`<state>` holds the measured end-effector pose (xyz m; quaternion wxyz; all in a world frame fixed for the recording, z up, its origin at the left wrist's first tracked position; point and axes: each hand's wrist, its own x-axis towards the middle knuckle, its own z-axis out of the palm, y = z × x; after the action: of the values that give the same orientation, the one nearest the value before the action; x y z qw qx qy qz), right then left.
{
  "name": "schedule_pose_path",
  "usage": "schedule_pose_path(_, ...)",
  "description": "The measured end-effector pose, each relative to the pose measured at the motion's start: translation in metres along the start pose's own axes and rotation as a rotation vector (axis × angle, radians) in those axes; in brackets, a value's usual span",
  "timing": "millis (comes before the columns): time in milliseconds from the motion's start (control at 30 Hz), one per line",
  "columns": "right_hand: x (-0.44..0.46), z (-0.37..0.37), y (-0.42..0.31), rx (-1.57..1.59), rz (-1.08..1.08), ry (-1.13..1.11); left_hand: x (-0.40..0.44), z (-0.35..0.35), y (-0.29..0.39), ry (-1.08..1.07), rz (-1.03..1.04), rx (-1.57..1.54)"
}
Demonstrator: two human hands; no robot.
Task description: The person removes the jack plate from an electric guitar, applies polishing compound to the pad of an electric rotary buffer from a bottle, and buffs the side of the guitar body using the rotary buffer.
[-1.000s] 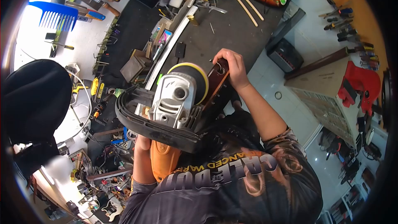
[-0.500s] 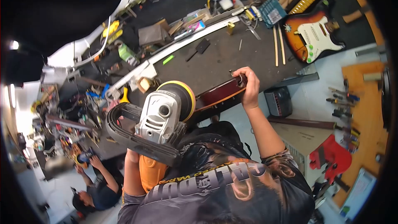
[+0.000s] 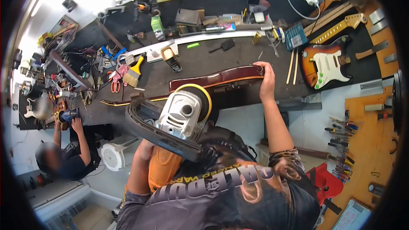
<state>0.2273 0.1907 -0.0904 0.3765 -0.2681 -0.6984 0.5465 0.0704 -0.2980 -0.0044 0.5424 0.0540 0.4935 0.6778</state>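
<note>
My right hand (image 3: 267, 81) is closed around the end of a dark red electric guitar (image 3: 217, 76), which is tilted on its side along the bench's near edge. Its neck runs left, partly behind the tool. My left hand (image 3: 147, 145), mostly hidden, grips an orange and silver polisher (image 3: 181, 110) with a black loop handle. The polisher's round, yellow-rimmed pad (image 3: 203, 98) overlaps the guitar's near side in view; I cannot tell whether they touch.
A sunburst guitar (image 3: 326, 61) lies right on the dark bench (image 3: 238, 53). A paintbrush (image 3: 133, 74), scissors (image 3: 115, 86) and a small dark bottle (image 3: 171, 61) sit left. Further left, a co-worker (image 3: 70, 155) handles a blue tool (image 3: 69, 115). A red guitar body (image 3: 326, 183) stands lower right.
My view has turned and levelled, so the guitar's neck and more of the bench's left side show. Both hands keep their holds; the polisher appears further right and lower in view.
</note>
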Motion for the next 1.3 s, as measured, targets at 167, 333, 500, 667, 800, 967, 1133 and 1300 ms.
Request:
schedule_pose_path(167,0.006,-0.002,-0.004,0.168,-0.048,-0.081,-0.041,0.014,-0.033,0.021,0.082,-0.081)
schedule_pose_path(333,0.016,-0.025,0.000,0.286,0.108,-0.349,-0.057,0.034,-0.027,0.002,0.157,-0.141)
schedule_pose_path(500,0.023,-0.042,0.004,0.336,0.154,-0.488,-0.036,0.027,-0.051,-0.048,0.098,-0.353)
schedule_pose_path(667,0.030,-0.046,-0.004,0.394,0.229,-0.535,-0.002,0.070,-0.015,-0.155,0.114,-0.406)
schedule_pose_path(800,0.029,-0.038,-0.009,0.193,0.260,-0.536,0.030,0.085,-0.004,-0.101,0.123,-0.298)
schedule_pose_path(967,0.031,-0.032,-0.008,0.019,0.244,-0.491,0.054,0.125,0.015,0.139,0.101,-0.145)
schedule_pose_path(1133,0.025,-0.029,-0.007,-0.068,0.217,-0.432,0.069,0.129,0.027,0.192,0.079,-0.169)
schedule_pose_path(1300,0.023,-0.021,-0.010,-0.074,0.197,-0.362,0.080,0.113,0.027,0.096,0.030,-0.227)
